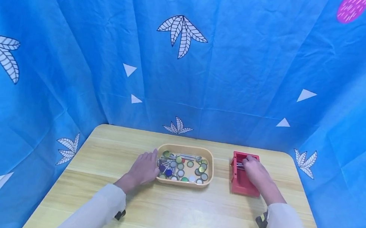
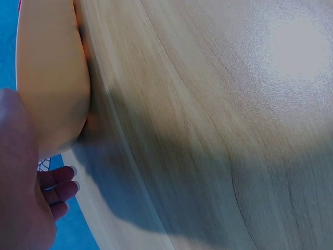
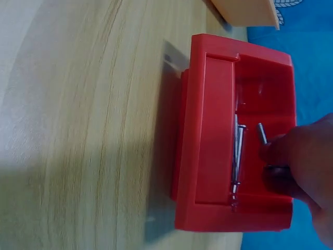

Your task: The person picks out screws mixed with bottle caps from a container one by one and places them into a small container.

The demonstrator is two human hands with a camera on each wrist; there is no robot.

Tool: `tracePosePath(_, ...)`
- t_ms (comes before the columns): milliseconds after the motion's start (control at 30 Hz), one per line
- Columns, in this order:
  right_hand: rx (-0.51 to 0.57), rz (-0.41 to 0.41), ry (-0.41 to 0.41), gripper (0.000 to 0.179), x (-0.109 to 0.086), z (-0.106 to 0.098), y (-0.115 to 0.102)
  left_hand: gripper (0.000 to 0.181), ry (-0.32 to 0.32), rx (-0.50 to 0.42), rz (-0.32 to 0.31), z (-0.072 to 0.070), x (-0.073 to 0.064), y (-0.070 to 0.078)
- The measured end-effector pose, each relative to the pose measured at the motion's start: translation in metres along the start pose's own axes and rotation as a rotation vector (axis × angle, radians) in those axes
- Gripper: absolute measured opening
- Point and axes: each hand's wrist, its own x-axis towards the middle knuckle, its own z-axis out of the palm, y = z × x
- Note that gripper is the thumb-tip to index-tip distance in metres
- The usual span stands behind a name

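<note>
The right wrist view looks down into the red bin [image 1: 245, 189] and shows two nails [image 3: 239, 151] side by side along its inner wall, with a single nail [image 3: 261, 133] sticking out at the fingertips of the right hand [image 1: 256, 173]. That hand's fingers are bunched narrow inside the bin; whether the grip pinches the single nail I cannot tell. The head view alone gives the contents of the tan tray [image 1: 181, 184]: bottle caps [image 1: 180, 173] and silvery rods [image 1: 187, 156]. The left wrist view adds loosely bent fingers beyond the tray's end; the left hand [image 1: 142, 169] has its grip wide and relaxed, set against the tray's 9 o'clock end in the head view.

Both containers sit on the wooden bench [image 1: 191, 220], the bin apart from the tray at 3 o'clock. A blue curtain [image 1: 244, 53] hangs at 12 o'clock. The right hand hides part of the bin's 3 o'clock side.

In the right wrist view, the paired nails run nearly 12 to 6 o'clock, and the single nail leans from 11 towards 5. Seen from the head, the tray's long axis runs 9 to 3, the bin's 12 to 6.
</note>
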Motion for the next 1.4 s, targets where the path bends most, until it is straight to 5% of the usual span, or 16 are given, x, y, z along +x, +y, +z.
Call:
tracePosePath(233,0.187,0.172,-0.129,0.03,0.012,0.01,0.003,0.08,0.0,0.007,0.0,0.001,0.0,-0.001)
tracePosePath(467,0.342,0.334,-0.172,0.044,0.02,0.017,0.009,0.08,-0.006,0.005,-0.006,0.001,0.0,-0.001)
tracePosePath(1133,0.358,0.351,-0.177,0.051,0.021,0.016,0.005,0.08,-0.001,0.003,0.008,0.0,-0.001,-0.001)
tracePosePath(1200,0.318,0.31,-0.138,0.047,0.02,0.012,-0.001,0.08,-0.001,0.005,0.007,0.0,-0.001,-0.001)
tracePosePath(1267,0.18,0.181,-0.065,0.037,0.019,0.008,-0.008,0.08,0.001,0.006,0.005,0.0,0.0,-0.001)
tracePosePath(1400,-0.109,-0.052,0.181,0.02,0.018,-0.002,-0.027,0.081,0.003,0.01,0.0,0.001,0.0,-0.001)
